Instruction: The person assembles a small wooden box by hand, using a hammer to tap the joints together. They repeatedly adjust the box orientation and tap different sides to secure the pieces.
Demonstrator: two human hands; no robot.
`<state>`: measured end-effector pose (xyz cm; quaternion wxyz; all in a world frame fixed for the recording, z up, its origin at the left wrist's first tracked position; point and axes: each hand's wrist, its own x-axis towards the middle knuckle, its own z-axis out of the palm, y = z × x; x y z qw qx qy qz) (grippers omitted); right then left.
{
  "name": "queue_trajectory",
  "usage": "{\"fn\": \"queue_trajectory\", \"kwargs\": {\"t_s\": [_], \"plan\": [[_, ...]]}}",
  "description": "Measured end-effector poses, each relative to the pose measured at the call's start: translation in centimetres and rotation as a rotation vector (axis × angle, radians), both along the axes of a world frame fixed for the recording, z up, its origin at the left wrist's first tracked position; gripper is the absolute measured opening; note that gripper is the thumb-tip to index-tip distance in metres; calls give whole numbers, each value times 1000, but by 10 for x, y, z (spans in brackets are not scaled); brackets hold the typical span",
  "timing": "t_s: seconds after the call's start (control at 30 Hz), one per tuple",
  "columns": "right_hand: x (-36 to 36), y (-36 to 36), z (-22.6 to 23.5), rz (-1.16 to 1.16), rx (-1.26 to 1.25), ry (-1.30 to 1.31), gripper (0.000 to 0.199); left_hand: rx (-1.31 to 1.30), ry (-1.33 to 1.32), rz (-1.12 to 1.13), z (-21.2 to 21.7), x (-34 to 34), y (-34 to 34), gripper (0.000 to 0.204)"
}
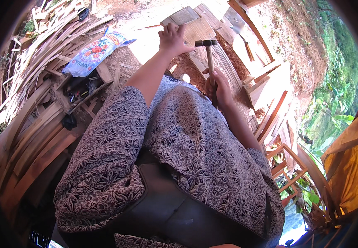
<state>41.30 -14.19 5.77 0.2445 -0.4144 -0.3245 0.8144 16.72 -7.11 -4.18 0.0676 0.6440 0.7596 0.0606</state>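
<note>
My right hand [221, 87] is closed around the wooden handle of a hammer [210, 61]. The hammer stands upright, its dark metal head at the top, over pale wooden planks. To the left of the hammer head, my left hand [173, 40] reaches out with fingers apart and thumb stretched sideways. It lies at the near edge of a wooden board [199, 29]; whether the palm presses on the wood I cannot tell. Nothing shows in that hand. A small round white thing [184, 77] sits close to my shirt front, partly hidden.
On the left lie a blue-and-white printed sack [94, 52], a heap of thin wood strips [49, 51] and a wooden box [84, 91] of small items. Curved timber pieces [34, 144] stack nearer. At right are a wooden frame [288, 167] and an orange tarp [348, 165].
</note>
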Motion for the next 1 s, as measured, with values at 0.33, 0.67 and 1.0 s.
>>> {"fn": "queue_trajectory", "kwargs": {"t_s": [0.33, 0.67, 1.0], "plan": [[-25, 14, 19, -175, 801, -487, 35, -29, -4, 5, 0, -3, -1, 110], [-15, 15, 11, 65, 132, -247, 38, 36, 14, -38, -6, -2, 2, 114], [6, 6, 85, 229, 4, 63, 44, -47, -1371, -218, 155, -11, -35, 50]]}}
